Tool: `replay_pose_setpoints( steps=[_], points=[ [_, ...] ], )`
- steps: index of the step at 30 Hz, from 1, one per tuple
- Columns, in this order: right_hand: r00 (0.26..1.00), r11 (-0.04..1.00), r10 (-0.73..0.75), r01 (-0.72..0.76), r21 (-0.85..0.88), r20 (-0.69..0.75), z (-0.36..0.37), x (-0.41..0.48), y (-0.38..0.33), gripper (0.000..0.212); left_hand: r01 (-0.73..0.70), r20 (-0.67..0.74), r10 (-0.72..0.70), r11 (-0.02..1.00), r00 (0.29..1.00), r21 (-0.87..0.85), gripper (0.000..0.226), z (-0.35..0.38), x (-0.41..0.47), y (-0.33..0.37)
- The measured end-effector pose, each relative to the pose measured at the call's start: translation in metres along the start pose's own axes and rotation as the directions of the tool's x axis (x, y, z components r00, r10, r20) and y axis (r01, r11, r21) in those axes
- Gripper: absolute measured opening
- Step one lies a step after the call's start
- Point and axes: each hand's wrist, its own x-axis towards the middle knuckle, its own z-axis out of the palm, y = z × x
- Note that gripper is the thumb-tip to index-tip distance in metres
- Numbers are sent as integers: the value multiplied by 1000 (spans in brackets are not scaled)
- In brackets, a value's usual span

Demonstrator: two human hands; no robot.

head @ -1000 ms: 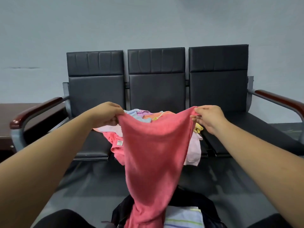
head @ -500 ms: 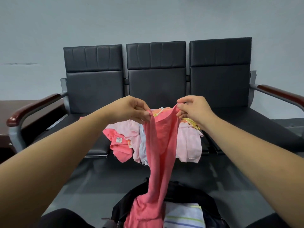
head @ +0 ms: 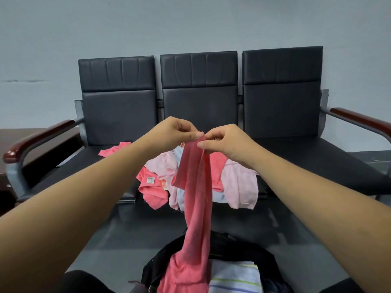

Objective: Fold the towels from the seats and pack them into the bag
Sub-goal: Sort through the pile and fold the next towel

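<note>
Above the middle seat of a black three-seat bench (head: 317, 157), a person's left hand (head: 173, 134) and right hand (head: 224, 142) meet almost thumb to thumb, each pinching a top corner of a coral-pink towel (head: 196, 197). A second ago the same hands held those corners well apart with the cloth spread wide; they have since closed together, so the towel now hangs doubled lengthwise as a narrow strip. Its lower end trails down into the open black bag (head: 243, 246) at the bottom edge of the view, bunching beside a folded striped towel (head: 234, 278) already packed there. The first fold of this towel looks made; it likely needs at least one more, end to end, before it can lie flat in the bag. Behind the strip, an unfolded heap of towels (head: 239, 182) in pink, pale pink and light blue spills over the middle seat's front edge, and another pink towel (head: 114, 149) lies on the left seat, so much of the job appears to remain.
</note>
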Motion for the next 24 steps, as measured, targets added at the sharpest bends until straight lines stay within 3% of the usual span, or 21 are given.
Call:
replay_pose_setpoints(
  steps=[4,7,10,12,14,16,19,22,24],
  points=[
    [1000,1000,-8,8,8,-26,1,1,-1,13,4,9,-4,1000,1000,-24,33,1,0,-4],
    [997,989,48,-39,143,-63,-3,2,-5,9,46,144,-40,998,989,-41,28,5,-4,-14],
    [977,951,143,-91,296,-161,-15,2,-6,6,89,213,-124,982,969,169,13,17,-13,-35],
    [964,957,178,-122,263,-199,-24,1,0,8,130,168,-160,976,973,175,7,16,-15,-51],
    [952,974,198,-163,160,-233,-29,0,10,11,172,149,-198,970,969,170,15,8,-14,-61],
    [934,976,216,-200,84,-283,-31,0,20,11,185,193,-240,946,951,268,31,2,-11,-64],
    [908,976,208,-219,12,-365,-39,4,22,12,110,297,-263,889,918,444,23,-2,-8,-54],
    [894,978,189,-207,0,-405,-54,15,10,12,115,178,-187,929,966,352,29,-20,4,-33],
    [884,976,208,-159,151,-419,-68,24,-6,11,126,34,-133,979,990,162,33,-39,15,-11]
  ],
)
